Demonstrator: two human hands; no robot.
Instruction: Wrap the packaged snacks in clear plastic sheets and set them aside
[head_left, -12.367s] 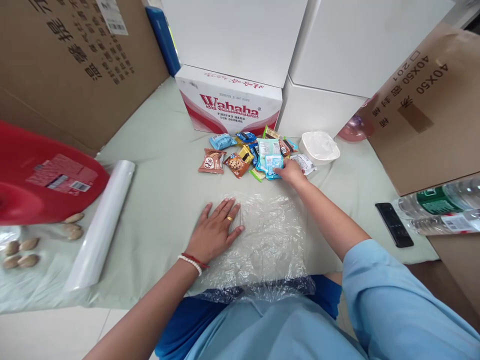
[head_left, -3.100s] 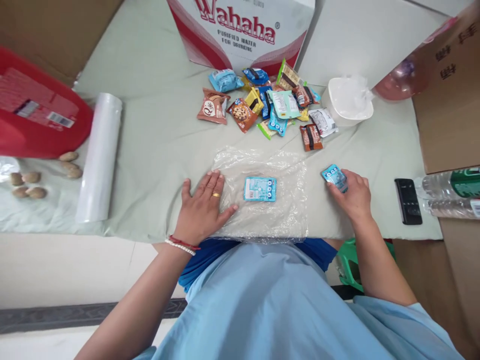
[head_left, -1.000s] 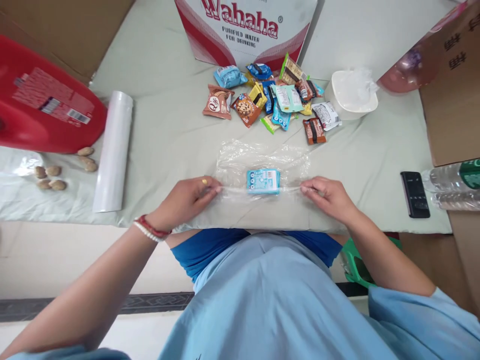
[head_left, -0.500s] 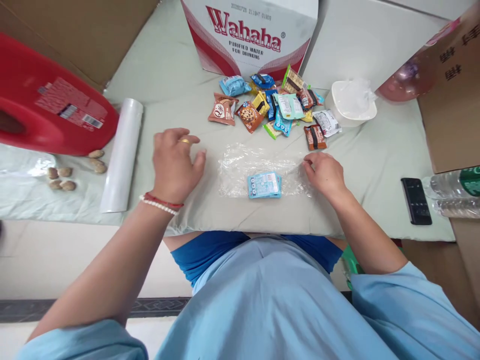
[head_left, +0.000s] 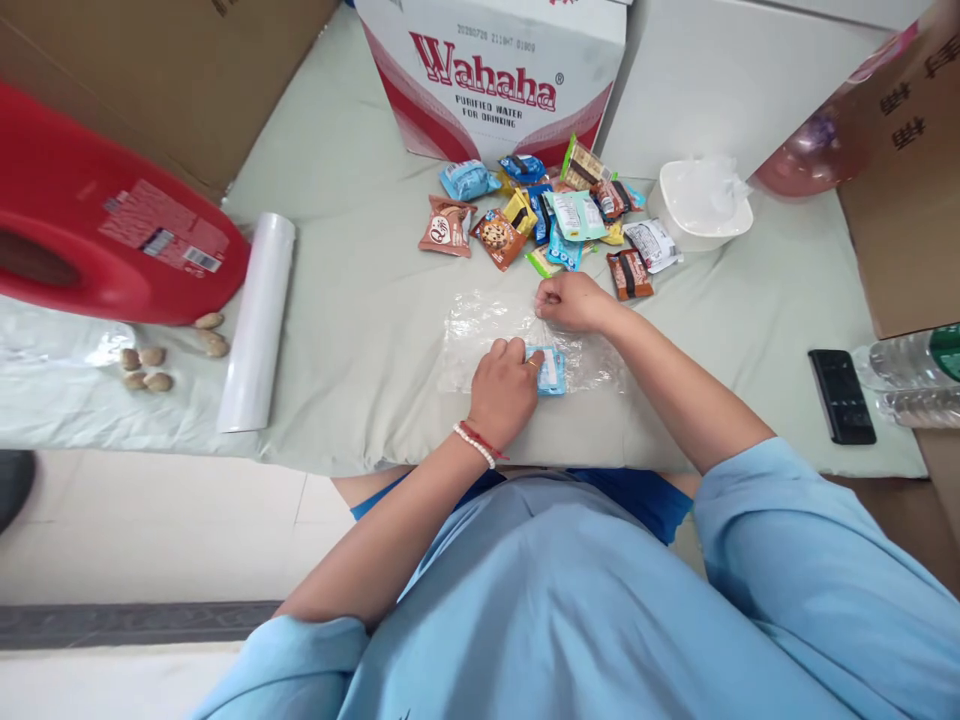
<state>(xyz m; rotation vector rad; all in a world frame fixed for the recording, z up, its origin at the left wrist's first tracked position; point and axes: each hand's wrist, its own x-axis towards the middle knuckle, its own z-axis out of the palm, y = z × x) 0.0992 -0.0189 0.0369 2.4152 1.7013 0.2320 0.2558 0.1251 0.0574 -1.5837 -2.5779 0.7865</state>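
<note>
A thin stack of light-blue packets [head_left: 553,372] lies on a sheet of clear plastic wrap [head_left: 480,318] on the table before me. My left hand [head_left: 506,388], with a ring and bracelets, rests over the left part of the stack, fingers curled down onto it. Just beyond the packets, my right hand [head_left: 571,302] is closed in a pinch at the upper part of the wrap. A fold of film seems to rise to its fingertips. The undersides of both hands are hidden.
Wrapped snacks [head_left: 517,215] are heaped before a Wahaha box [head_left: 487,90]. A white tub [head_left: 701,225] stands at their right. Leftward are a plastic wrap roll [head_left: 259,320], several nuts [head_left: 146,370] and a red jug [head_left: 127,240]. A phone [head_left: 841,396] and bottles [head_left: 911,360] lie right.
My left hand has moved right, from bare table onto the blue packets. My right hand has gone from the wrap's right edge leftward and farther away. The view has shifted slightly.
</note>
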